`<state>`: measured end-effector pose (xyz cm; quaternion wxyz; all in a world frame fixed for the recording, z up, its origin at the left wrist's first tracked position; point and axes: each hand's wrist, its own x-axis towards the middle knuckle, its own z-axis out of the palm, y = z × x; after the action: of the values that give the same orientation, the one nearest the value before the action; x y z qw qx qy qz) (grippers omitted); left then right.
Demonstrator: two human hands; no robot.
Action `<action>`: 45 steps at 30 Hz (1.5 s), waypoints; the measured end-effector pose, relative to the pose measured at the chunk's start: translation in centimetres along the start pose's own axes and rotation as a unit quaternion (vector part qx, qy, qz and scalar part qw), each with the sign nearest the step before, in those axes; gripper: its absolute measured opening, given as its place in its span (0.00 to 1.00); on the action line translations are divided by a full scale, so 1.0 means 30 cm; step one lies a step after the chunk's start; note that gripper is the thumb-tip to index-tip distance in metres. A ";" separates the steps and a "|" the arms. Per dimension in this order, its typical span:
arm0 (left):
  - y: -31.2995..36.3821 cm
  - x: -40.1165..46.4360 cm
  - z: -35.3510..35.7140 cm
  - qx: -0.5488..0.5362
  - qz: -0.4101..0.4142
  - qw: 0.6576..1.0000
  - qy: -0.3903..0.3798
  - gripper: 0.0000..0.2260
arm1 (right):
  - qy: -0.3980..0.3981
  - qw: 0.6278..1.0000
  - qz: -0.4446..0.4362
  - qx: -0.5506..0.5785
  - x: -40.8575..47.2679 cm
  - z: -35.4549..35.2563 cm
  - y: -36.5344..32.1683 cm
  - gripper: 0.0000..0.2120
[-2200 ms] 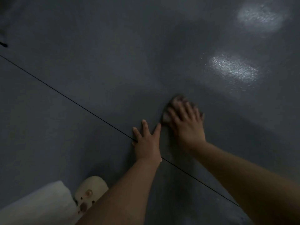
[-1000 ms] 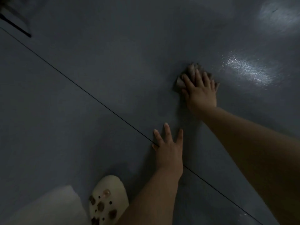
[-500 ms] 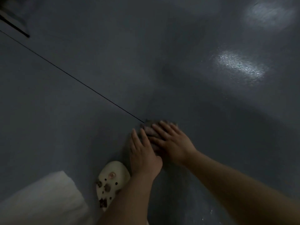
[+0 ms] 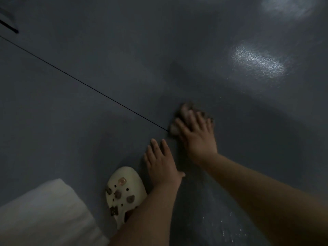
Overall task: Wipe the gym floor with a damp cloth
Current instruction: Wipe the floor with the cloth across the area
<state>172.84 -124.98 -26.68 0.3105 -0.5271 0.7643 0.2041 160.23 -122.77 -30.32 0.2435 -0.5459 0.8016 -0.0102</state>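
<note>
Cloth: the cloth [image 4: 174,129] sits at the end of the floor line [image 4: 88,87].
Right hand: my right hand [image 4: 197,134] presses it, fingers flat.
Left hand: my left hand [image 4: 160,164] lies flat near the cloth, holding nothing.
Risk: the floor [image 4: 124,41] looks wet, so I think a hand could slip.
</note>
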 end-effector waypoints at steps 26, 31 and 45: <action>-0.160 -0.021 0.011 -0.103 -0.069 0.983 0.138 0.37 | -0.081 0.991 -0.110 0.003 -0.089 0.090 -0.236 0.26; -0.094 -0.056 0.043 0.008 0.089 0.994 0.064 0.43 | 0.041 0.995 0.077 0.056 -0.137 0.039 0.062 0.22; -0.069 -0.051 0.070 0.049 0.070 0.995 0.054 0.49 | -0.018 0.997 -0.064 -0.035 -0.332 0.189 -0.097 0.28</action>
<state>175.69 -123.36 -27.11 0.2788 -0.4667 0.8241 0.1589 167.87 -113.77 -30.74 0.2376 -0.6041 0.7606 0.0118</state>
